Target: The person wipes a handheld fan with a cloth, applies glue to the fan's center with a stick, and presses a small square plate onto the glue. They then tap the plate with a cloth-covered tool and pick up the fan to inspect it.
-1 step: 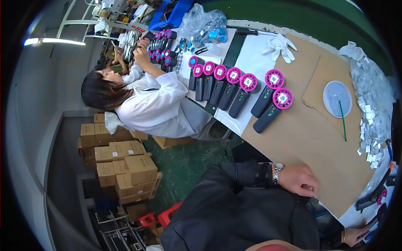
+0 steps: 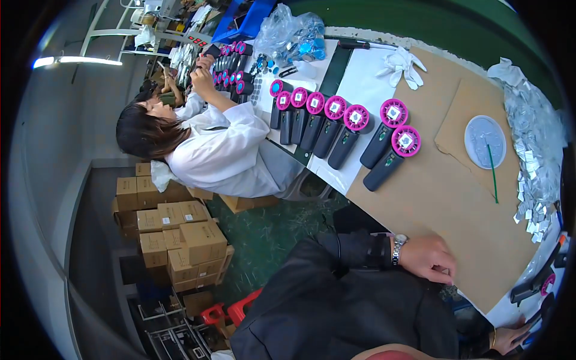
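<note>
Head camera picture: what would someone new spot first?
Probably the bright-pink, round-headed devices with dark handles, lined up just above the picture's middle. Then the crumpled clear plastic bag at the top, and the shiny silver wristwatch on the left hand, lower right.

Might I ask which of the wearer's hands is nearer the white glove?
Left: in the picture, the left hand is below the glove; the right hand is farther, at lower right.

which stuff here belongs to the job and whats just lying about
Likely for the job:
pink-headed devices, in a row
small pale pieces, piled
dish
green stick

Likely just lying about:
white glove
stacked boxes
</note>
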Action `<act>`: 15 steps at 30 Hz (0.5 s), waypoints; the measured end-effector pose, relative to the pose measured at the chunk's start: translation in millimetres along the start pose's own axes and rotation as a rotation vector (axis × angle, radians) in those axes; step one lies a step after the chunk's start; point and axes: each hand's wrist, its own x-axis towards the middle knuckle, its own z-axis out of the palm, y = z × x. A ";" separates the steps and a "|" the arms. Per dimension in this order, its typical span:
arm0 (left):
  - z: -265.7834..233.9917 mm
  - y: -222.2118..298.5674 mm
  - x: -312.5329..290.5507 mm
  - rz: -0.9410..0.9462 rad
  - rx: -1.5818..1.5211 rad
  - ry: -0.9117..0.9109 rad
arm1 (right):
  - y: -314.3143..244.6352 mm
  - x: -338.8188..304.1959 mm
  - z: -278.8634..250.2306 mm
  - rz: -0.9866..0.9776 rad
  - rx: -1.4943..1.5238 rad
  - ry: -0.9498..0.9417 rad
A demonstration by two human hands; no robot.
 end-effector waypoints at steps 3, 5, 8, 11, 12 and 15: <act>-2.6 -3.6 0.5 -0.003 0.015 -0.004 | -18.1 -6.4 10.2 -0.058 0.000 -0.016; -4.3 -4.9 0.3 -0.023 0.010 -0.037 | -23.6 -6.0 7.8 -0.082 -0.011 -0.016; -3.0 -2.1 -1.9 -0.012 0.036 -0.021 | -22.3 -7.8 6.9 -0.117 -0.001 -0.025; -2.4 -0.7 -1.8 0.000 0.048 -0.015 | -22.4 -8.1 4.3 -0.158 0.006 -0.029; -2.4 -0.6 -1.6 0.003 0.047 -0.015 | -23.1 -8.2 2.2 -0.173 0.005 -0.028; -1.3 -0.8 -1.7 0.009 0.038 -0.023 | -24.5 -8.3 -4.9 -0.219 0.002 -0.025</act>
